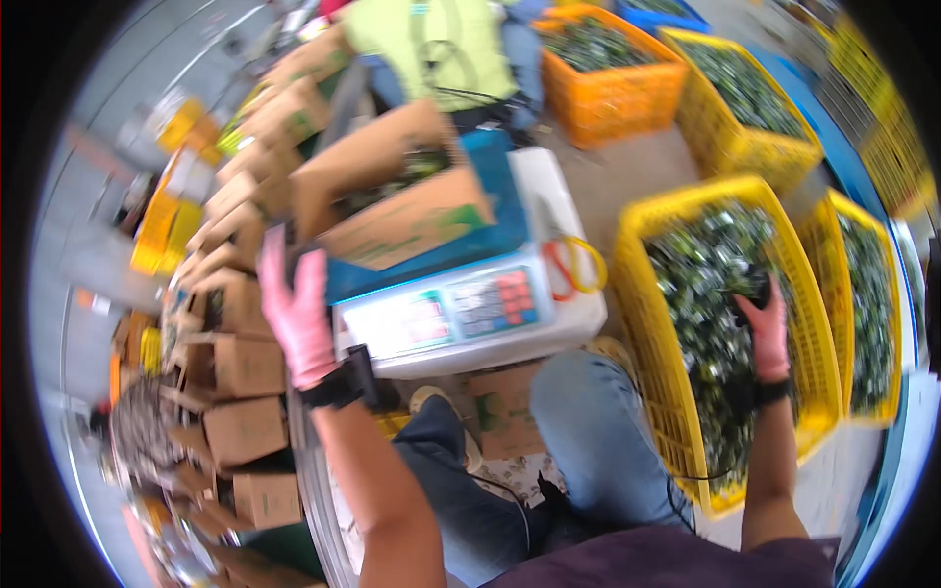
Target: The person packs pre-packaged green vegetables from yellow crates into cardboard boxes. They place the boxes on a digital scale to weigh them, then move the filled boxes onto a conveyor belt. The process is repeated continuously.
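Note:
My left hand, in a pink glove, has its fingers apart by the near left corner of an open cardboard box; blur hides whether it touches. Some dark green goods lie inside that box, which rests on the blue platform of a digital weighing scale. On the right, my pink-gloved right hand reaches into a yellow plastic crate. Small, shiny green packed goods fill this crate, too blurred to name. The right fingertips are among them, and their grip is unclear.
The scale stands on a white stand by red-and-yellow-handled scissors. More filled crates, one orange, stand right and ahead. Open cardboard boxes line the left beside a metal rail. A person in a yellow-green top is opposite.

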The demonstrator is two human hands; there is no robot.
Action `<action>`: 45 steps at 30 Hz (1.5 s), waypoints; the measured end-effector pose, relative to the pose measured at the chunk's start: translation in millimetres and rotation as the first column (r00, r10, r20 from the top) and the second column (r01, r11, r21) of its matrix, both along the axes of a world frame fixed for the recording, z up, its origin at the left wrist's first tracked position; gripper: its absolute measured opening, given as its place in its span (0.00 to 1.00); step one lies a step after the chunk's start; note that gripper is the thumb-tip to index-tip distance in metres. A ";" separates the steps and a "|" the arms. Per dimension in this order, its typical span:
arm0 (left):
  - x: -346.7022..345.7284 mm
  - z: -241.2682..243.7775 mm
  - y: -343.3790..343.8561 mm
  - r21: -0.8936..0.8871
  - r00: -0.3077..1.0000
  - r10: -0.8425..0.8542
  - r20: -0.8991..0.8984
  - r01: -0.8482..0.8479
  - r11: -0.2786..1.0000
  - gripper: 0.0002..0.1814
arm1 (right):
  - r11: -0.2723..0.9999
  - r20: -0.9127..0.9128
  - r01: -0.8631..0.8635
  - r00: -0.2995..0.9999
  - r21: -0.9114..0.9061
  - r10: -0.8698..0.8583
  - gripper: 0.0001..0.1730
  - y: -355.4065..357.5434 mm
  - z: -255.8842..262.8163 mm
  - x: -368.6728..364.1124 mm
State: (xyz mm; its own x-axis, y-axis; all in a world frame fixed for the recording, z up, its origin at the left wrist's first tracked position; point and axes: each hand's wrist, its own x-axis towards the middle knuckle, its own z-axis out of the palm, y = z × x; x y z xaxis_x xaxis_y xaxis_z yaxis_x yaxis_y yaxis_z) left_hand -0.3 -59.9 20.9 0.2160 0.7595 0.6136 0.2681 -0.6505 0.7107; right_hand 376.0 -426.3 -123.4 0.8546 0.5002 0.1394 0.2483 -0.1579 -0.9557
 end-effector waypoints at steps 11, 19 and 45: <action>-0.9 -3.4 6.4 0.110 0.981 0.102 -0.168 -0.085 0.990 0.25 | 0.697 0.857 -0.624 0.082 -0.354 0.509 0.30 294.1 252.2 -133.3; -31.8 -2.1 20.4 -0.122 0.979 0.093 0.181 -0.072 0.990 0.26 | 0.661 0.799 -0.569 0.011 -0.489 0.601 0.27 350.0 239.0 -143.0; -6.2 -11.7 29.9 0.149 0.982 0.118 -0.145 -0.096 0.984 0.23 | 0.398 0.376 0.076 -0.207 -0.914 0.903 0.23 383.1 233.3 -163.0</action>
